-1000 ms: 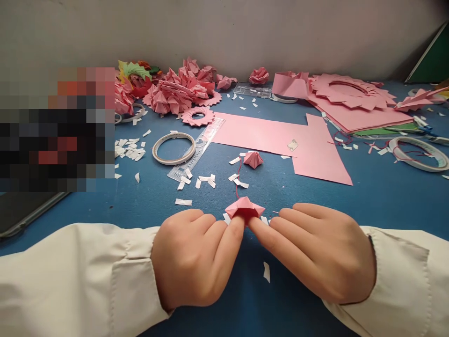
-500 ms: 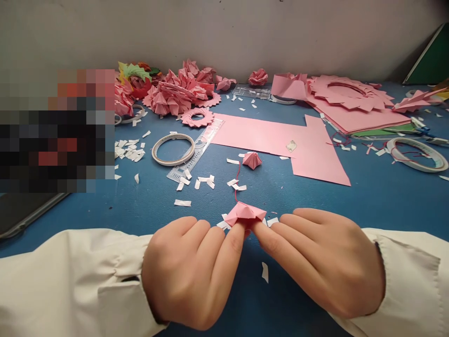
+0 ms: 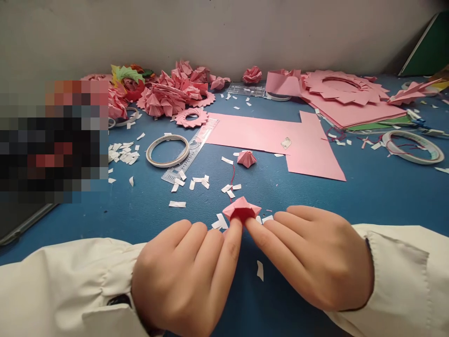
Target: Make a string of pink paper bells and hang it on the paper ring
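My left hand (image 3: 185, 276) and my right hand (image 3: 315, 255) meet at a small folded pink paper piece (image 3: 242, 204) close to the table's front. Both index fingertips press into its near side, where a darker hollow shows. The other fingers are curled in, and the thumbs are hidden beneath. From behind the piece a red thread (image 3: 233, 174) runs away across the table. Just beyond lies a pleated pink paper bud (image 3: 247, 159). White paper scraps (image 3: 220, 222) lie beside the folded piece.
Left of centre are a tape roll (image 3: 167, 150) and a clear ruler (image 3: 191, 157). A cut pink sheet (image 3: 256, 133) lies behind the bud. Folded pink flowers (image 3: 164, 96) pile up at the back. Another tape roll (image 3: 412, 147) sits right. A dark device (image 3: 24, 222) is at left.
The folded pink paper has been tilted or spread, so its hollow near side shows more and its top comes to a point. The whole view has shifted slightly.
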Demonstrator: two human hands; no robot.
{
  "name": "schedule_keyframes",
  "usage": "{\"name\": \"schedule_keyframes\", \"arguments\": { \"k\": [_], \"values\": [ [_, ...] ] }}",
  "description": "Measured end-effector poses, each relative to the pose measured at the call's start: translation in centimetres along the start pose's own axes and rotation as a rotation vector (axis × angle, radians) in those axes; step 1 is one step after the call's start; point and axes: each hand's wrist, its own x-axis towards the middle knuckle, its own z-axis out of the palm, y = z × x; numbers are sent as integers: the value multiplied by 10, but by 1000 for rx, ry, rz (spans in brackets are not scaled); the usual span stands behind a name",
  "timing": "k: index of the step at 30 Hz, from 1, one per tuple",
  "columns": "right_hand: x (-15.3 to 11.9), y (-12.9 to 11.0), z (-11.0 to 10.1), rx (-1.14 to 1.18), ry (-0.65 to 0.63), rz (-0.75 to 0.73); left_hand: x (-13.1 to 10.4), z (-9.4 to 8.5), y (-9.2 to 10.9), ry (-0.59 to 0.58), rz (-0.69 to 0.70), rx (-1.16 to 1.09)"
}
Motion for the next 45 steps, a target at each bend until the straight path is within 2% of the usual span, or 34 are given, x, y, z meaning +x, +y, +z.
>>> {"name": "schedule_keyframes", "arguments": {
  "k": [5, 12, 15, 20, 26, 33, 35, 37, 40, 45],
  "values": [
    [-1, -2, 0, -37, -10, -27, 2, -2, -9, -137, 69, -42],
    [-1, -6, -2, -48, -8, -25, 0, 2, -12, -99, 37, -152],
    [0, -4, -3, -57, -17, -23, 1, 2, -12, -115, 51, -138],
    [4, 3, -6, -95, -120, -122, 3, 6, -12, -166, 12, -113],
    [3, -2, -5, -80, -147, -51, 4, 9, -12, -233, -11, -127],
    [5, -2, -12, -46, -81, -28, 7, 4, -14, -210, 7, -46],
    [7, 0, -13, -8, -64, 38, 6, 4, -15, -140, -28, -44],
    [9, 4, -12, 37, 17, 194, 6, 3, -17, -57, -80, -97],
    [12, 11, -9, 173, 77, 378, 7, -1, -19, -36, -203, -239],
    [11, 19, -2, 586, -66, 435, 11, -4, -19, 41, -462, -641]
  ]
}}
